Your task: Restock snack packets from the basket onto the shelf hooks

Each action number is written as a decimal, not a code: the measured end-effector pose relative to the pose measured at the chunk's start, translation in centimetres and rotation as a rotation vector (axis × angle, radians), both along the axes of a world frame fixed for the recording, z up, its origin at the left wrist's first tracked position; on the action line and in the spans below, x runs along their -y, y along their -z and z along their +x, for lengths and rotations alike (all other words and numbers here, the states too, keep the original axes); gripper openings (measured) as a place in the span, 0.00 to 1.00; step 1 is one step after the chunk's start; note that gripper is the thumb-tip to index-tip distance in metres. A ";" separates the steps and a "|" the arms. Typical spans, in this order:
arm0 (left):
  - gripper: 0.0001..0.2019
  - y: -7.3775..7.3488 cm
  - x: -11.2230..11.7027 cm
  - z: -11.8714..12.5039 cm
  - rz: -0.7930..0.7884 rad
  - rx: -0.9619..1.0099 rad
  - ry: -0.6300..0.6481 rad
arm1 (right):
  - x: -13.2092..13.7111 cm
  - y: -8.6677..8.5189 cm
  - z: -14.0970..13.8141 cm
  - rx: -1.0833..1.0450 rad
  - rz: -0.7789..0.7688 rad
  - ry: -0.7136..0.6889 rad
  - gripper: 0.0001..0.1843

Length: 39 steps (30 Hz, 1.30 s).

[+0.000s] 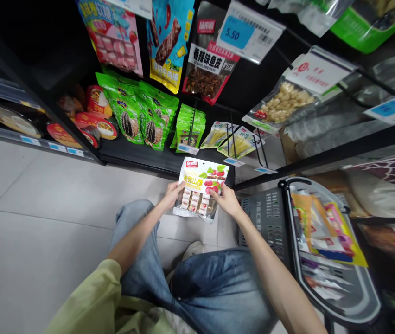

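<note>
Presently, mini-hawthorn snack pouch (200, 187) held between left fingers (180, 186) and right fingers (214, 194), both sets pinching its side edges. Likely light, pliable, slick-surfaced; grip at side edges, avoid squeezing candy pieces (194, 202).

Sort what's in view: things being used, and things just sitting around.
In use:
- white-topped packet, held by the left hand and right hand
- probably the grey basket with packets in it

Just there:
- green packets on the bottom shelf
- red-labelled tubs
- pink sweets bag
- blue-and-yellow bag
</note>
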<state>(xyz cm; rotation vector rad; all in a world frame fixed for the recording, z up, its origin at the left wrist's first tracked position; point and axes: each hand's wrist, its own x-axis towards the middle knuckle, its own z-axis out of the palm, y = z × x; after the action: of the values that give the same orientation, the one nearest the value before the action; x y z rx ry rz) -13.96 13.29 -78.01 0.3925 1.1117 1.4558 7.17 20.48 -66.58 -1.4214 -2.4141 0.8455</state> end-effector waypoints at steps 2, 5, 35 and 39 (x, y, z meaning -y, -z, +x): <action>0.22 -0.1 0.0 0.2 0.025 -0.006 0.007 | 0.1 -0.1 0.2 0.003 0.004 0.005 0.17; 0.23 -0.4 -0.1 0.3 0.061 0.010 0.006 | 0.3 -0.5 0.1 0.036 0.031 0.012 0.16; 0.25 1.1 1.8 -6.4 0.124 0.183 -0.287 | 3.9 -5.5 -7.6 0.182 0.282 -0.256 0.31; 0.21 0.0 2.0 -5.7 0.106 0.128 -0.235 | 4.2 -3.9 -7.0 0.190 0.298 -0.186 0.35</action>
<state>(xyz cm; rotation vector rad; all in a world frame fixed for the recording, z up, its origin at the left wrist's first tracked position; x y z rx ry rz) -19.67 11.30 -78.02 0.2444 1.0055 1.7271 0.13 16.33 -62.70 -1.2268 -2.7068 0.3737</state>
